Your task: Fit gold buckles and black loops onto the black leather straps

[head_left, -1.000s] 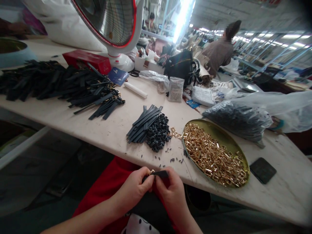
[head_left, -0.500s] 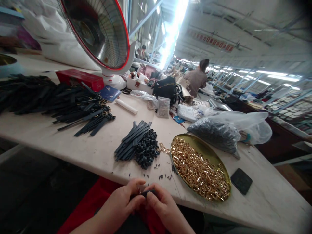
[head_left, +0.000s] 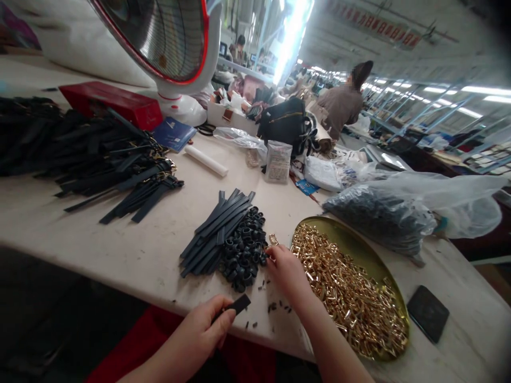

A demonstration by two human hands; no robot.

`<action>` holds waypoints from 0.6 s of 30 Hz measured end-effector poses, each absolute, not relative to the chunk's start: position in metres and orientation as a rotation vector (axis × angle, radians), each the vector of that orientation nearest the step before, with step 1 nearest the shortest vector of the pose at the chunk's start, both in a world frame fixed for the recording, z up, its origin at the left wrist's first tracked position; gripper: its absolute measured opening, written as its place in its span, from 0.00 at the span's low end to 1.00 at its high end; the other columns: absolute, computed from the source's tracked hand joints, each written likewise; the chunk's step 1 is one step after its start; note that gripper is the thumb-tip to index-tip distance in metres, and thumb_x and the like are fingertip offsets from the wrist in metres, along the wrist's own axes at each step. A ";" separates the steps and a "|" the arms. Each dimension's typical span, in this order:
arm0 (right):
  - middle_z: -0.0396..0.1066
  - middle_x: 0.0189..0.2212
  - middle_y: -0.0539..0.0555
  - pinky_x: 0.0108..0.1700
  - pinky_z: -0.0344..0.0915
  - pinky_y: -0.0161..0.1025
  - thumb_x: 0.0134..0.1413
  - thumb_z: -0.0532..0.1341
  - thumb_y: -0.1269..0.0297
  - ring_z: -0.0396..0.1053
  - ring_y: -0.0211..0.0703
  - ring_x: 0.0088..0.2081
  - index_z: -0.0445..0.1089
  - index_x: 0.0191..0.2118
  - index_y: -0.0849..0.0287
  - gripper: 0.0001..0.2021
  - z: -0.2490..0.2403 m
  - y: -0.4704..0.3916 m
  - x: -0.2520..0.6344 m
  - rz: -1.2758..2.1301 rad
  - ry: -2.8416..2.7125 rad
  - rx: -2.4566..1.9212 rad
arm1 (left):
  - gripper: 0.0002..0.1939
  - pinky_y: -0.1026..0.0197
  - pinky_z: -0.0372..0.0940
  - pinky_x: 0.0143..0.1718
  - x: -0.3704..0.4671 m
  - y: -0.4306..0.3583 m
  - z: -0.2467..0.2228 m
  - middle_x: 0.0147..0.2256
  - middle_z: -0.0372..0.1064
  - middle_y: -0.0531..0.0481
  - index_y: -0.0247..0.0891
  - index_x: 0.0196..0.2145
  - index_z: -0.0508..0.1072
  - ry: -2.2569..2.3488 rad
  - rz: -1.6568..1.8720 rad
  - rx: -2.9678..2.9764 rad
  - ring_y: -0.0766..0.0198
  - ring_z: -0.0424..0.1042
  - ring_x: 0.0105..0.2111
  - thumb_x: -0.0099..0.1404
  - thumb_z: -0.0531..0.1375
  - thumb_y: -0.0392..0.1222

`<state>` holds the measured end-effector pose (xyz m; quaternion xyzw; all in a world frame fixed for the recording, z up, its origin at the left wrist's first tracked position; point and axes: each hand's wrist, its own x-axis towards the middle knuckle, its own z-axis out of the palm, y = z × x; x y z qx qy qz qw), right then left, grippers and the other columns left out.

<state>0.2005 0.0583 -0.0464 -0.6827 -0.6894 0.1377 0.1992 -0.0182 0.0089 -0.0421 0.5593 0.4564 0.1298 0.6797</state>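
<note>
Left hand (head_left: 202,329) pinches a dark strap (head_left: 241,304) at the front edge of the bench (head_left: 131,250), right hand (head_left: 290,272) reaches into the rim of the black loops (head_left: 241,255), hold unclear; a light fingertip pinch should single out one loop, strap steady.

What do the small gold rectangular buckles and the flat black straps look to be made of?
The gold rectangular buckles look like polished metal, judging by their sharp glints. The flat black straps look like smooth matte leather or imitation leather, given their soft sheen; which one, I can't tell.
</note>
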 end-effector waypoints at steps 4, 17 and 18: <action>0.61 0.23 0.48 0.29 0.56 0.37 0.45 0.59 0.69 0.59 0.39 0.25 0.63 0.25 0.57 0.03 -0.040 0.042 0.195 0.657 -1.577 -1.798 | 0.14 0.68 0.52 0.20 -0.016 0.014 -0.031 0.17 0.55 0.59 0.37 0.30 0.64 1.091 0.360 1.389 0.69 0.57 0.19 0.62 0.48 0.51; 0.66 0.21 0.45 0.29 0.59 0.33 0.42 0.65 0.58 0.62 0.33 0.24 0.66 0.30 0.59 0.11 -0.012 -0.047 0.140 1.297 -0.902 -1.346 | 0.15 0.68 0.49 0.19 -0.015 -0.014 -0.004 0.16 0.52 0.60 0.36 0.25 0.64 1.032 0.422 1.506 0.71 0.53 0.17 0.62 0.49 0.48; 0.67 0.22 0.46 0.29 0.61 0.34 0.42 0.65 0.58 0.63 0.34 0.25 0.67 0.31 0.59 0.12 -0.014 -0.051 0.139 1.315 -0.878 -1.321 | 0.14 0.68 0.48 0.18 -0.016 -0.016 -0.003 0.15 0.51 0.61 0.36 0.25 0.64 1.009 0.395 1.490 0.71 0.52 0.16 0.62 0.48 0.48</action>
